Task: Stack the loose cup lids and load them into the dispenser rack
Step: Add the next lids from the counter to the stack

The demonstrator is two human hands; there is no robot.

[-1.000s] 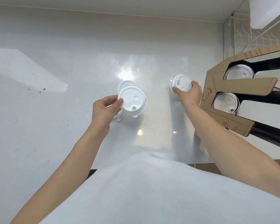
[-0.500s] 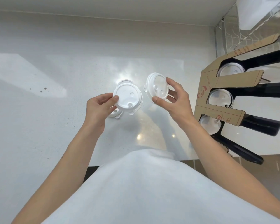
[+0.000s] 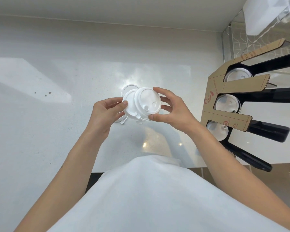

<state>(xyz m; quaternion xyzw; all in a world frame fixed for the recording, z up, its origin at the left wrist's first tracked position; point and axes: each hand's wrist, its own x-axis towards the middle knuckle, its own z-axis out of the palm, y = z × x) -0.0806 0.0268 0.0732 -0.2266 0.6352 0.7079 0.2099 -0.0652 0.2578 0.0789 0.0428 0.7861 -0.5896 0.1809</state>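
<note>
Above the white counter, my left hand (image 3: 107, 113) grips a small stack of white cup lids (image 3: 130, 106) by its left rim. My right hand (image 3: 172, 111) holds another white lid stack (image 3: 148, 101) by thumb and fingers, pressed against the right face of the left one so the two overlap. More loose lids (image 3: 126, 88) lie on the counter behind and below the held ones, partly hidden. The cardboard dispenser rack (image 3: 224, 87) stands at the right with three slots, each showing white lids (image 3: 227, 102).
A white counter (image 3: 49, 123) spans the view, with a few dark specks at the left. A clear acrylic box (image 3: 258, 30) stands in the far right corner behind the rack. My white apron fills the bottom; the counter's front edge runs just beyond it.
My right hand lifted a lid stack from beside the rack and carried it left to meet the stack in my left hand. The left stack rose slightly from the counter.
</note>
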